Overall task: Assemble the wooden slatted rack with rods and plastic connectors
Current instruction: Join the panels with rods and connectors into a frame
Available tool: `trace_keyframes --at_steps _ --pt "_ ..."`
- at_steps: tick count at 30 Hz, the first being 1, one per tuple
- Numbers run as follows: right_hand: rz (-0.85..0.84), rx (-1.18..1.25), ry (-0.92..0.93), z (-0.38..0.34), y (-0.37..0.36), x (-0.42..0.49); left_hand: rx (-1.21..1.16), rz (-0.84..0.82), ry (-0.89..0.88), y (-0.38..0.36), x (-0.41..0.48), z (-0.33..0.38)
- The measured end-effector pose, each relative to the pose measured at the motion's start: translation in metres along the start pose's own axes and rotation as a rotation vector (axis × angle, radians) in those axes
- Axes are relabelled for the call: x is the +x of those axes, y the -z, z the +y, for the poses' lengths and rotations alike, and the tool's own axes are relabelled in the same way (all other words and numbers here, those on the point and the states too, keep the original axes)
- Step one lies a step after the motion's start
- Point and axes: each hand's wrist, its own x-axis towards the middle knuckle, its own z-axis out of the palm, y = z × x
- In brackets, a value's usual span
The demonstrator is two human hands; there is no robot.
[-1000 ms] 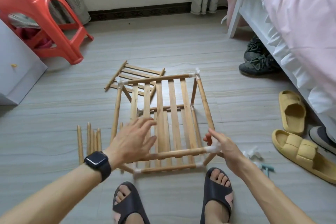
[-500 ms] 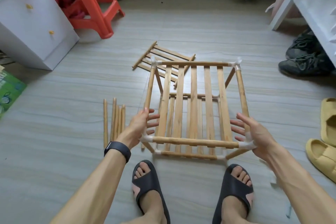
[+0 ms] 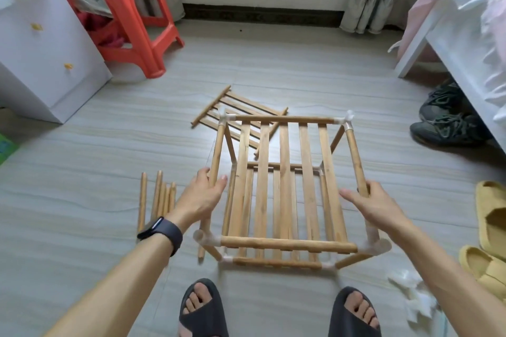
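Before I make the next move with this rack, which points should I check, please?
1. Left hand grips left side rod: ok.
2. Right hand grips right side rod: ok.
3. Corner connectors on all four top corners: ok.
4. Joints pushed fully home: cannot tell.
5. Loose rods on the floor, left of the rack: ok.
6. Spare slatted panel on the floor behind it: ok.
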Motion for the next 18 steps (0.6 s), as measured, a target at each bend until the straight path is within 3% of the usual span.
trace_keyframes --at_steps 7,10,14,18 --pt "0.224 -0.108 0.094 -0.068 0.011 0.084 0.154 0.17 -0.126 0.012 0.093 0.055" --pt "0.175 -0.218 0.116 -0.09 0.012 0.115 0.22 0.177 -0.138 0.008 0.12 0.075" --pt "0.044 -0.484 0.012 -0.111 0.005 0.141 0.247 0.096 -0.027 -0.003 0.136 0.099" --pt "0.14 -0.474 -0.077 -0.113 -0.006 0.151 0.326 0.16 0.023 -0.009 0.142 0.102"
